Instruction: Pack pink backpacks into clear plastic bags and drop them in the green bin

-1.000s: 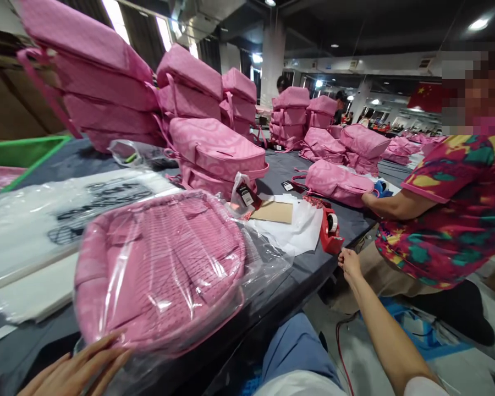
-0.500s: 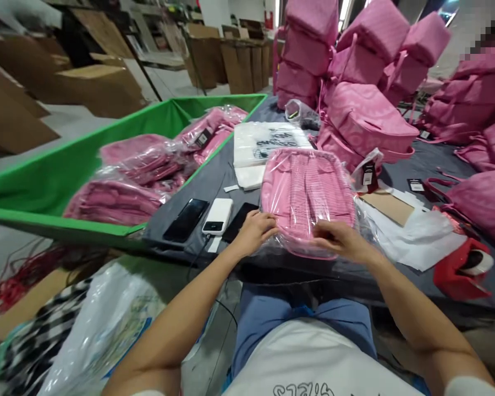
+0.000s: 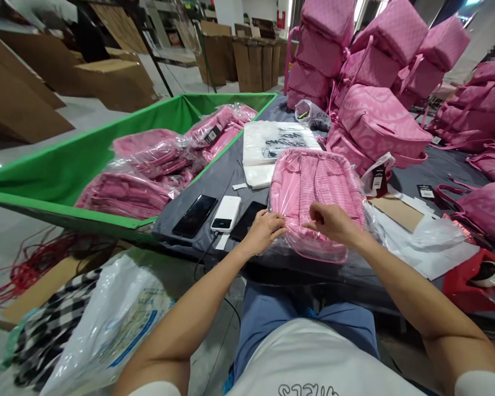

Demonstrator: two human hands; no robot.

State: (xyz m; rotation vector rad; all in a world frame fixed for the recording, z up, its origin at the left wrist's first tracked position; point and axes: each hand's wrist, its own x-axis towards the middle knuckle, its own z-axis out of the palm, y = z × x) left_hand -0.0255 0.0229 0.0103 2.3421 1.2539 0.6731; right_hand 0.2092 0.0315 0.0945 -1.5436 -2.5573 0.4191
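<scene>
item: pink rounded-rectangular fabric backpack in clear glossy plastic film [image 3: 322,179], one; lying flat at the near edge of the dark grey cloth-covered table [image 3: 226,177].

change: a second ago the right hand [image 3: 333,223] was just beside the red tape dispenser with a white roll [image 3: 462,281]; it is now over the backpack's near part, in a curled, raised pose. meaning, as judged: work has passed from fetching tape to fastening the film.

fingers: left hand [image 3: 268,226], nearly straight, slightly spread, resting on the near left corner of the wrapping, no grip apparent; right, bent inward, cannot tell whether they pinch tape or film.

appearance: ribbed central panel upward; film wrinkled, bright with reflections, loose along the right side.
</scene>
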